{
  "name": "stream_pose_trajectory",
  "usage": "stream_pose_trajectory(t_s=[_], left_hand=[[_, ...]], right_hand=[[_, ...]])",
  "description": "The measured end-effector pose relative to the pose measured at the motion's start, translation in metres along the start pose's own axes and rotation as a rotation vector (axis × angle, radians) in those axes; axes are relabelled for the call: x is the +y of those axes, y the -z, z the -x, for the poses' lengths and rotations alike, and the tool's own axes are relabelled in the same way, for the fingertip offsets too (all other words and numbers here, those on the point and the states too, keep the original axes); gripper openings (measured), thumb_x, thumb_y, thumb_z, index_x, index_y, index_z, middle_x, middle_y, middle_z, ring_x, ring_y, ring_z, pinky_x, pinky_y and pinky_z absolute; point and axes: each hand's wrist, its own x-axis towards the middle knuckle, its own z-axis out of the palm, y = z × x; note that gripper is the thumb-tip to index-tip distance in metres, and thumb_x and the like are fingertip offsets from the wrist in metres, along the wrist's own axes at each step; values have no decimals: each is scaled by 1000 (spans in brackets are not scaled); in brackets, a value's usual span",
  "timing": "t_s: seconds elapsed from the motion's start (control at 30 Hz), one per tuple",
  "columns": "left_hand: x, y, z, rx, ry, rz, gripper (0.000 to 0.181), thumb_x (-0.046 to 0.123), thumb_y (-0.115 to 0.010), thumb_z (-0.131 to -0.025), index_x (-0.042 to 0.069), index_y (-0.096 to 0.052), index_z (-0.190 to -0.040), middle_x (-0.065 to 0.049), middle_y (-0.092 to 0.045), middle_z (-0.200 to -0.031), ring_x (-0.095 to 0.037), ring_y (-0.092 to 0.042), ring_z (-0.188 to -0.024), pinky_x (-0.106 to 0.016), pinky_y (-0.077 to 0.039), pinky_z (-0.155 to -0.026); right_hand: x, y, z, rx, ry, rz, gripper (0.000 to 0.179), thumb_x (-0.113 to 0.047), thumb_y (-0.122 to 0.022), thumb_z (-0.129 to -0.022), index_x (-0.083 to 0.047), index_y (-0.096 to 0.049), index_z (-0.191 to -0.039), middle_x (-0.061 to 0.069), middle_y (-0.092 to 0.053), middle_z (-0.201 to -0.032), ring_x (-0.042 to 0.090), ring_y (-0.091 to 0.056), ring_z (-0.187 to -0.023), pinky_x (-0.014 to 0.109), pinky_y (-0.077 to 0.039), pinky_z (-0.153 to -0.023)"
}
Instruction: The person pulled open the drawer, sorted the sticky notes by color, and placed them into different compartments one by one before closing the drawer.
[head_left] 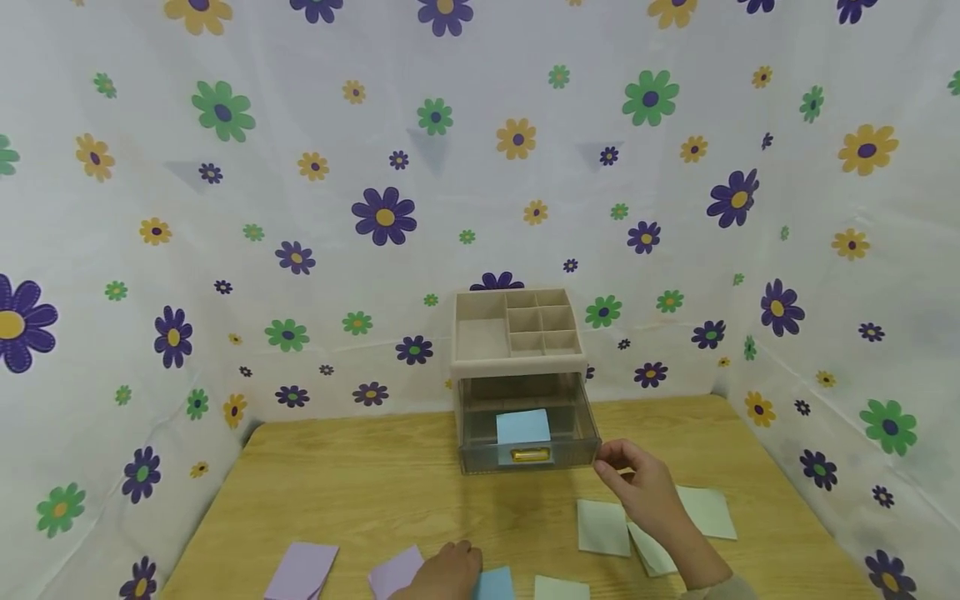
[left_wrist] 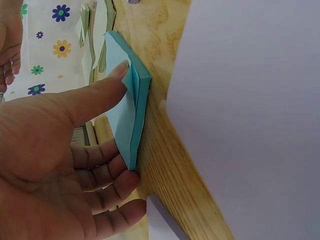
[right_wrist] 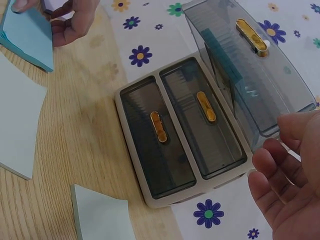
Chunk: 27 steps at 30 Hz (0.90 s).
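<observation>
Open drawer [head_left: 480, 460], lower drawers [right_wrist: 187, 131] hidden from head

White cloth [head_left: 300, 217] hangs behind the table [head_left: 360, 475] and down both its sides, printed with flowers in several sizes. A large purple flower [head_left: 15, 323] with a yellow centre sits at the far left; a green flower [head_left: 222, 111] and an orange flower [head_left: 867, 150] both have purple centres. Faint creases cross the cloth. The tabletop is light wood with visible grain.
</observation>
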Motion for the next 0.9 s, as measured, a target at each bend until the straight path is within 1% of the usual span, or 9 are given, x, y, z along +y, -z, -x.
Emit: stream_pose_trajectory(t_s=[0.13,0.27,0.33,0.6,0.77,0.9], left_hand=[[2,0,-1,7,4,-3,58,54,-78,-72,6,-63,-100,-5,-57,-93,-17,-53,-82,-36,-52,-69],[2,0,-1,18,9,-7,58,53,-81,-68,7,-63,-99,-5,-57,-92,-17,-52,-81,-36,-52,-67],[1,0,-2,21,13,-3,59,52,-82,-67,7,-63,-99,-4,-56,-91,-16,-51,-80,-36,-52,-66],[2,1,5,23,25,15,50,48,-82,-69,11,-62,-94,-2,-53,-88,-15,-48,-77,-35,-50,-61],[4,3,8,31,25,11,54,52,-82,-68,10,-62,-96,-2,-54,-89,-15,-49,-78,-35,-50,-61],[4,1,7,47,25,11,54,51,-82,-67,10,-63,-96,-2,-55,-89,-15,-50,-78,-35,-51,-62]], right_hand=[[-1,-1,-1,19,7,9,12,-19,-69,-90,-10,-64,-96,0,-64,-89,13,-60,-84,26,-52,-67],[-1,-2,-3,30,27,19,11,-19,-69,-90,-11,-63,-95,0,-64,-88,11,-59,-83,26,-52,-66],[-1,-3,-3,35,25,16,11,-18,-70,-90,-11,-64,-95,-1,-64,-88,11,-59,-82,26,-52,-65],[3,-8,-3,24,24,9,13,-21,-69,-90,-10,-64,-95,0,-64,-89,12,-60,-83,25,-52,-66],[1,-7,-2,36,31,23,12,-19,-69,-90,-10,-64,-95,0,-64,-88,11,-59,-81,25,-52,-65],[0,-6,-2,47,37,34,11,-18,-70,-90,-10,-63,-95,-1,-63,-86,11,-59,-79,25,-51,-64]])
